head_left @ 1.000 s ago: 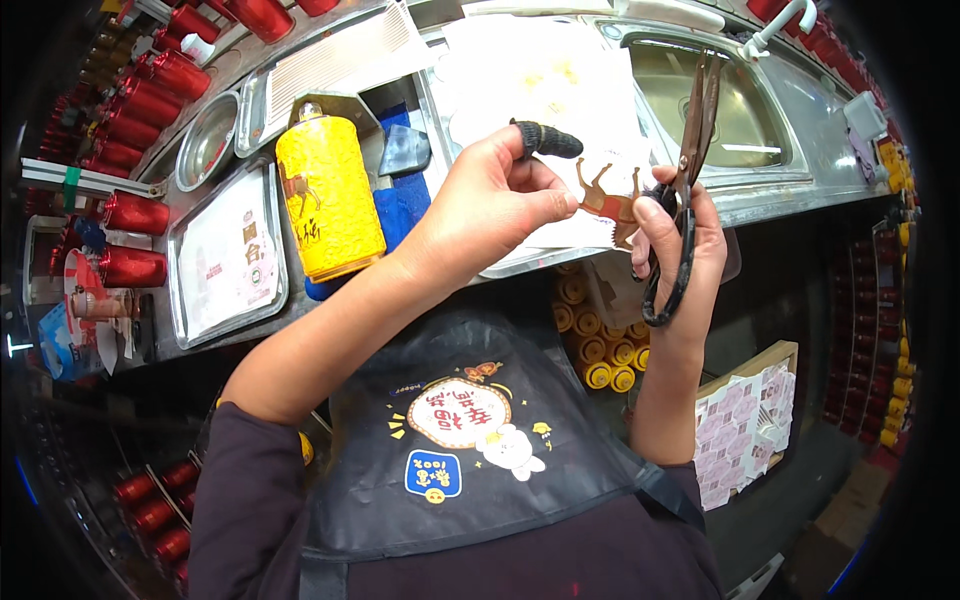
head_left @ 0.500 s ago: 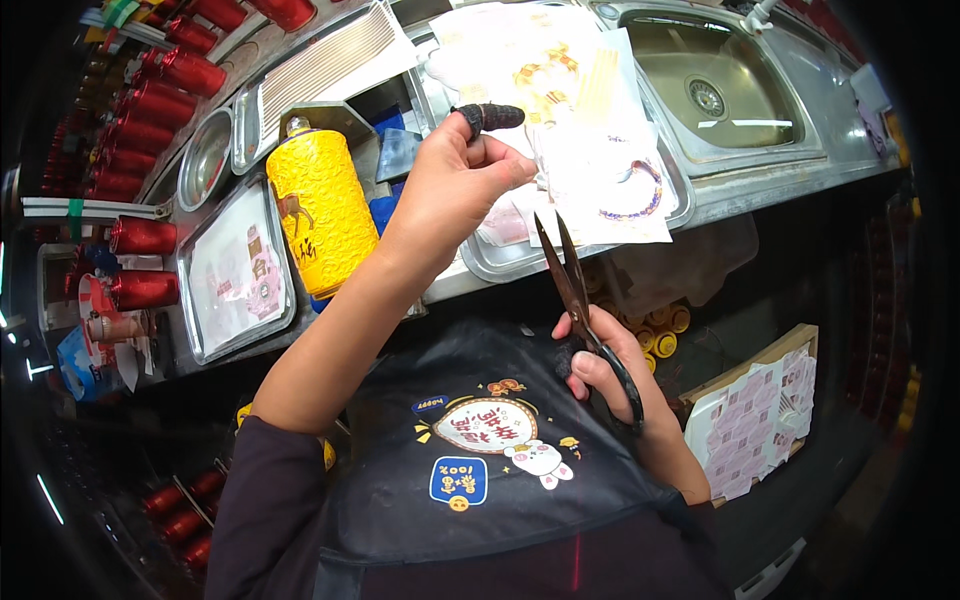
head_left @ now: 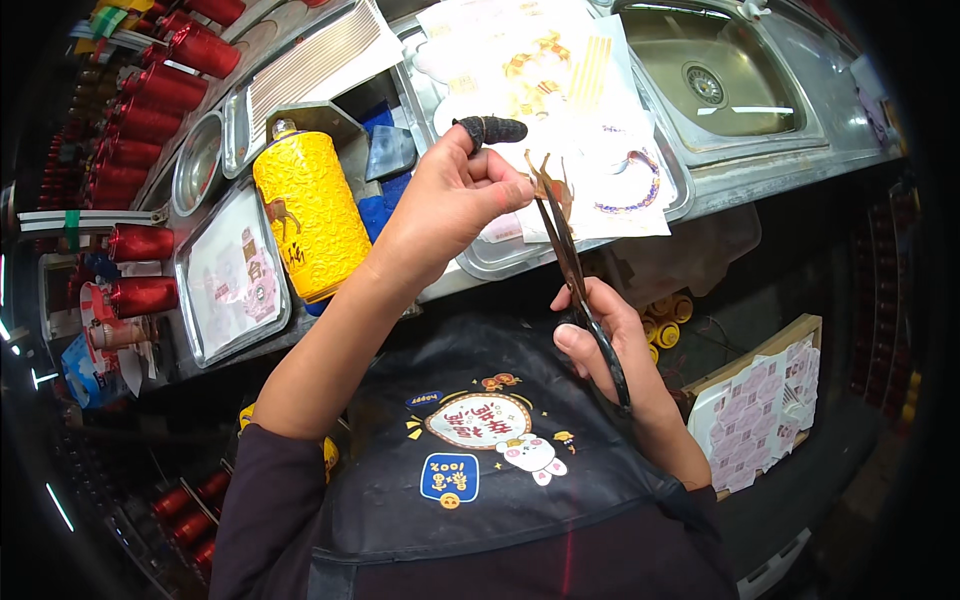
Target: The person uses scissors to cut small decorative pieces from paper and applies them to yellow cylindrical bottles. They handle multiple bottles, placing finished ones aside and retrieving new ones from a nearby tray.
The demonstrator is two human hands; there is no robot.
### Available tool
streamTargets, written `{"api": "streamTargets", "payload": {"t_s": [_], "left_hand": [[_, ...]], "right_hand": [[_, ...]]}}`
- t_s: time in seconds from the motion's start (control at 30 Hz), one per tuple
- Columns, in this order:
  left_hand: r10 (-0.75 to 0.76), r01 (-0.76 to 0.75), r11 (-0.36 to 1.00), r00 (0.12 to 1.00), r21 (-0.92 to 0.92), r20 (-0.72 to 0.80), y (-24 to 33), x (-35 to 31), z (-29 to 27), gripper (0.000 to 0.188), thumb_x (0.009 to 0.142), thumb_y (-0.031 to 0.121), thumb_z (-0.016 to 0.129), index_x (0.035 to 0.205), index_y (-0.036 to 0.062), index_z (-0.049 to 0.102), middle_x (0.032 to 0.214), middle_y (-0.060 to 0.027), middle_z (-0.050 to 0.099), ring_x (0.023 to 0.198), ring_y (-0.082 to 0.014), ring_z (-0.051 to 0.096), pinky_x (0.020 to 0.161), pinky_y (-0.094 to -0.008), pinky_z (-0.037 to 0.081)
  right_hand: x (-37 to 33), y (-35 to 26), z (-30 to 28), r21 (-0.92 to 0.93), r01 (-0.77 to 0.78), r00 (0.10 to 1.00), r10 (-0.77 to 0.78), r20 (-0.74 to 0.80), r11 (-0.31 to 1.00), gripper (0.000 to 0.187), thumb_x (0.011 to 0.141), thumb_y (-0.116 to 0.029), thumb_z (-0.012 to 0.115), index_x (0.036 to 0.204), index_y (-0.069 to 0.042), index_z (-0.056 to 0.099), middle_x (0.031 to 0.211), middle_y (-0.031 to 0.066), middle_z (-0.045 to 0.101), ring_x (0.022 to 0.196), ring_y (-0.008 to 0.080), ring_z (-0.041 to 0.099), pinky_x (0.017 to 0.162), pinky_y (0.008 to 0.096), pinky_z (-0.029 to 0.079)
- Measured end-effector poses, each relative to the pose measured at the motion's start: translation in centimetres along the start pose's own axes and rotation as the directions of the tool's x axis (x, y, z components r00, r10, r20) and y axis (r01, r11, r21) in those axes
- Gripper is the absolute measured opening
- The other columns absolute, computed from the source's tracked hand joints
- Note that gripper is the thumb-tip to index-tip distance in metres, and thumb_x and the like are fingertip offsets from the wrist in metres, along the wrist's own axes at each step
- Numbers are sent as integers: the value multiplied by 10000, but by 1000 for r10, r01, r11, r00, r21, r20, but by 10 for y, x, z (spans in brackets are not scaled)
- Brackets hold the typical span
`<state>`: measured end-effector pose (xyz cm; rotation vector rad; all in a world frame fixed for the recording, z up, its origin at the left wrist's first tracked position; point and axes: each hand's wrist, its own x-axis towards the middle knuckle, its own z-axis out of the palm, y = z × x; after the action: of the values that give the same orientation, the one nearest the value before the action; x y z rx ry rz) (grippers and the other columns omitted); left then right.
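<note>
My left hand (head_left: pixel 460 195) pinches a small thin brown cut-out (head_left: pixel 557 190) with slender branching points, between thumb and fingertips. A black ribbed sleeve (head_left: pixel 492 131) covers its index finger. In my right hand (head_left: pixel 620 345) is a pair of dark scissors (head_left: pixel 567 250), its blades pointing up and almost closed against the cut-out. Whether the blades are on its edge or just in front of it I cannot tell. Left of my left forearm, a yellow textured bottle (head_left: pixel 312 215) with a brown deer picture leans on the counter.
Beyond my hands, printed sheets (head_left: pixel 480 50) lie on a metal tray (head_left: pixel 683 190). A sink (head_left: pixel 770 105) is at the far right. Another tray (head_left: pixel 285 300) with pink prints, a metal bowl (head_left: pixel 187 195) and red bottles (head_left: pixel 150 296) stand left. A sticker-covered board (head_left: pixel 750 410) stands lower right.
The scissors have moved up towards my left hand, and their blades have come closer together. The brown cut-out now shows plainly beside my left fingertips.
</note>
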<state>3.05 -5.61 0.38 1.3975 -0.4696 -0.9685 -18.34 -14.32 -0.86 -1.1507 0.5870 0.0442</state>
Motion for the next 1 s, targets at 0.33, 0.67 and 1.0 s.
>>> {"api": "streamTargets", "payload": {"t_s": [0.33, 0.67, 1.0], "left_hand": [[-28, 27, 999, 999, 37, 29, 1, 1, -1, 465, 842, 38, 749, 1238, -29, 513, 884, -24, 638, 862, -102, 645, 850, -249, 517], [-43, 40, 996, 998, 82, 35, 0, 3, -5, 486, 841, 54, 747, 1261, -23, 515, 903, -22, 638, 901, -111, 646, 888, -258, 508], [-28, 26, 997, 999, 74, 18, 0, 5, -4, 466, 828, 44, 735, 1238, -21, 523, 867, -14, 629, 861, -99, 627, 850, -250, 494]], "right_hand": [[7, 2, 4, -64, 38, 998, -40, -39, 997, 237, 919, -189, 647, 1076, -42, 548, 673, -62, 464, 464, 8, 391, 436, 184, 314], [10, -3, 3, -40, -18, 999, 17, -35, 999, 214, 940, -204, 639, 1050, -31, 579, 660, -61, 464, 410, 7, 378, 384, 181, 312], [12, -2, 1, -51, -4, 999, 2, -40, 999, 234, 944, -235, 656, 1046, -33, 597, 635, -72, 468, 400, 1, 383, 373, 174, 313]]}}
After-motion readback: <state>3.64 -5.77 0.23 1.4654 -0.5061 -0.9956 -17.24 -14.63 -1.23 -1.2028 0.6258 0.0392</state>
